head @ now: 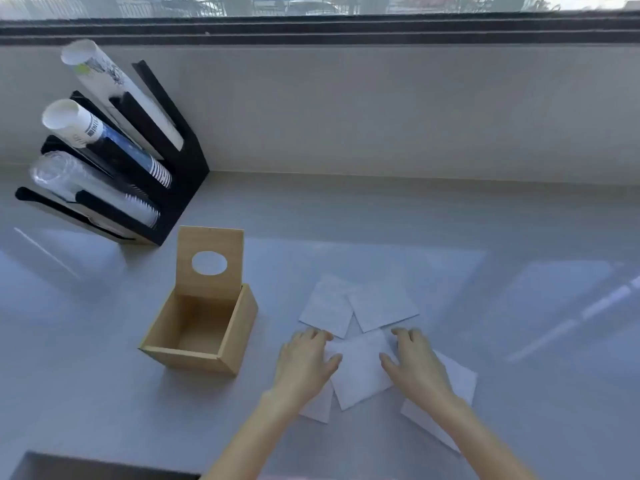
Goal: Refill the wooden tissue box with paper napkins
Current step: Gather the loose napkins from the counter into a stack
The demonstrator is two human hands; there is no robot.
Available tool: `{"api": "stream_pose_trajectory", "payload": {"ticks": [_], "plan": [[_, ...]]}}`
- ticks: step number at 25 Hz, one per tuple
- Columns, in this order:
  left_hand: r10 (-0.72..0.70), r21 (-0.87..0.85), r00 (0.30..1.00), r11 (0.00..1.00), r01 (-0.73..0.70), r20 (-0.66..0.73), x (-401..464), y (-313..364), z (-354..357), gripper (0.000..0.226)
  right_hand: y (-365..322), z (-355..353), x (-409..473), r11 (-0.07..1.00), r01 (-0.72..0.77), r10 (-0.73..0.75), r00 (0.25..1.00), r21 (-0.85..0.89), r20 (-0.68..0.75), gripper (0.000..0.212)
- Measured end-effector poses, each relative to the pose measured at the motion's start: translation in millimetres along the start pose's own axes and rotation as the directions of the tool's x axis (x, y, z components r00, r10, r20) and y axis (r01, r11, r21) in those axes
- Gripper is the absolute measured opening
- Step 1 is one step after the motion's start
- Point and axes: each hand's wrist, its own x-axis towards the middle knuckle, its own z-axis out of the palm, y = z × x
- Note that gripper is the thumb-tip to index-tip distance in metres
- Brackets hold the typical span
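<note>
Here, box: the wooden tissue box (202, 332) stands on the grey counter (450, 237), its hinged lid (210, 263) upright with an oval slot; the inside looks empty.
Cup rack: a black rack (166, 174) at far left holds three tilted stacks, two of paper cups (114, 88) and one of clear plastic cups (90, 188).
Napkins: white paper napkins (360, 368) lie scattered and overlapping just right of the box.
Left hand: the left hand (304, 365) lies palm down, fingers spread, on the middle napkin's left edge, gripping nothing.
Right hand: the right hand (414, 365) is likewise flat and spread on its right edge.
</note>
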Motion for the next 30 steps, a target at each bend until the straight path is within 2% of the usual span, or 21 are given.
{"api": "stream_pose_trajectory", "payload": {"ticks": [2, 5, 11, 13, 16, 18, 21, 24, 28, 30], "plan": [[-0.018, 0.008, 1.0, 1.0, 0.018, 0.004, 2.4, 0.7, 5.4, 0.045, 1.7, 1.4, 0.1, 0.995, -0.002, -0.002, 0.999, -0.097, -0.045, 0.046], [-0.016, 0.039, 1.0, 0.999, 0.016, 0.011, 6.9, 1.5, 12.1, 0.044, 1.3, 3.3, 2.9, 0.992, -0.015, 0.007, 0.998, -0.125, -0.062, 0.035], [-0.008, -0.02, 1.0, 1.0, 0.008, -0.021, 10.6, 2.8, 14.1, 0.024, -5.7, 5.0, 5.0, 1.0, 0.011, -0.013, 0.999, -0.029, -0.048, 0.011], [-0.003, -0.118, 1.0, 0.993, 0.001, -0.019, 9.0, 4.4, 12.0, 0.018, -7.3, 3.0, 3.7, 0.993, 0.015, -0.007, 0.998, 0.115, -0.07, 0.006], [-0.054, -0.436, 0.998, 0.898, 0.058, 0.021, 4.1, 5.9, 7.3, 0.01, -8.9, -1.5, 1.7, 0.911, 0.048, -0.031, 0.998, 0.409, -0.046, 0.009], [-0.072, -0.568, 0.996, 0.818, 0.093, 0.059, 0.6, 7.9, 3.4, 0.01, -12.0, -4.4, -0.5, 0.863, 0.101, -0.095, 0.995, 0.495, -0.037, 0.017], [-0.047, -0.645, 0.996, 0.759, 0.087, 0.078, -3.4, 8.5, -1.3, 0.015, -15.0, -6.6, -2.5, 0.838, 0.164, -0.176, 0.984, 0.521, -0.026, 0.016], [-0.057, -0.704, 0.995, 0.703, 0.097, 0.08, -8.4, 7.1, -3.0, 0.017, -14.7, -11.5, -4.5, 0.828, 0.204, -0.212, 0.976, 0.522, -0.045, 0.026], [-0.119, -0.777, 0.988, 0.612, 0.147, 0.093, -10.0, 5.6, -3.1, 0.016, 0.4, -20.9, -3.5, 0.807, 0.143, -0.143, 0.989, 0.574, -0.046, 0.024], [-0.138, -0.787, 0.985, 0.593, 0.168, 0.106, -9.5, 6.1, -3.0, 0.017, 12.7, -24.2, -3.1, 0.861, 0.131, -0.116, 0.991, 0.492, -0.062, 0.016]]}}
